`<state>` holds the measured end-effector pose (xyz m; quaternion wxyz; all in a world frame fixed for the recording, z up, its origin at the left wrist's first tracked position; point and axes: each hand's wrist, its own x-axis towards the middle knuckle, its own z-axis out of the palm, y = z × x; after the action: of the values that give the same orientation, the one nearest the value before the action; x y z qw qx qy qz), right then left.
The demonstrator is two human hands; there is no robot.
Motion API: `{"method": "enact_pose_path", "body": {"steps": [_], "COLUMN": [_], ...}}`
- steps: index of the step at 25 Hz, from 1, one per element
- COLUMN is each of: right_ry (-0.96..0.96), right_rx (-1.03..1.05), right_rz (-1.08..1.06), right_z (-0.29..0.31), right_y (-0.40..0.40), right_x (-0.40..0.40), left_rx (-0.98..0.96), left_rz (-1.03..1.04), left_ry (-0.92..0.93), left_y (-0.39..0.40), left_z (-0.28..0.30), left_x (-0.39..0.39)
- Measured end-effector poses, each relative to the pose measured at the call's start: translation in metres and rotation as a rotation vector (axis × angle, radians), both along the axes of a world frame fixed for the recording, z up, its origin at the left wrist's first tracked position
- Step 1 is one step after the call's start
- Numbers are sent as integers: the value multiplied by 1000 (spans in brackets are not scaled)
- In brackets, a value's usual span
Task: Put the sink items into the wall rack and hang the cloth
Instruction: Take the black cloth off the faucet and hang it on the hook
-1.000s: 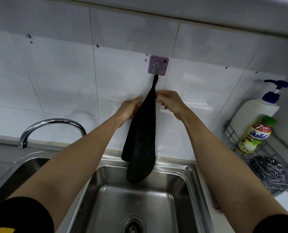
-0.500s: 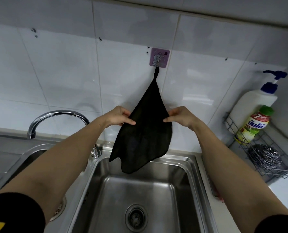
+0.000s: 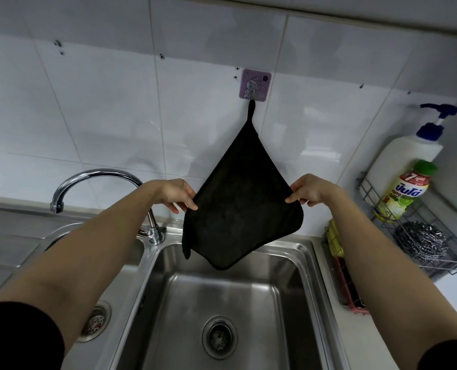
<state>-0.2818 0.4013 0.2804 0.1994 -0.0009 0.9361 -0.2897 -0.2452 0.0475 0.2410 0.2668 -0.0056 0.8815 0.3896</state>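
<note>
A black cloth (image 3: 242, 206) hangs by its loop from a purple stick-on hook (image 3: 254, 84) on the white tiled wall, spread out like a diamond above the sink (image 3: 304, 265). My left hand (image 3: 174, 194) pinches its left corner and my right hand (image 3: 308, 190) pinches its right corner, both pulling the cloth flat. The wire wall rack (image 3: 435, 265) at the right holds a white pump bottle (image 3: 406, 158), a green-capped dish soap bottle (image 3: 402, 194) and a steel scourer (image 3: 420, 240).
A chrome tap (image 3: 102, 180) curves over the divide between two steel basins; the left basin's drain (image 3: 95, 323) shows under my left arm. A yellow sponge (image 3: 334, 240) and a red holder (image 3: 347, 287) sit on the sink's right rim.
The cloth hung folded and narrow from the hook; my hands have slid down and apart along its edges, opening it into a flat diamond.
</note>
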Motion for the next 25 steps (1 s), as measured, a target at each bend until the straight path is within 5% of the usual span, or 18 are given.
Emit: {"method": "enact_pose_path", "body": {"steps": [5,11,16,25], "right_ry": [42,382,518,630], "right_rx": [-50,-181,-174,-265], "right_rz": [-203,-422,-442,-498], "right_z": [-2,-38,-50,-68], "right_y": [5,-5,-17,-31], "right_x": [-15,-19,-20,-21], "left_rx": [-123,-9,-198,-104], "left_rz": [109,489,501,493], "left_ry": [135,411,525,532], "left_y": [4,23,27,47], "left_z": [5,-24,-42,-52], "left_x": [-16,-35,-42,-55]}}
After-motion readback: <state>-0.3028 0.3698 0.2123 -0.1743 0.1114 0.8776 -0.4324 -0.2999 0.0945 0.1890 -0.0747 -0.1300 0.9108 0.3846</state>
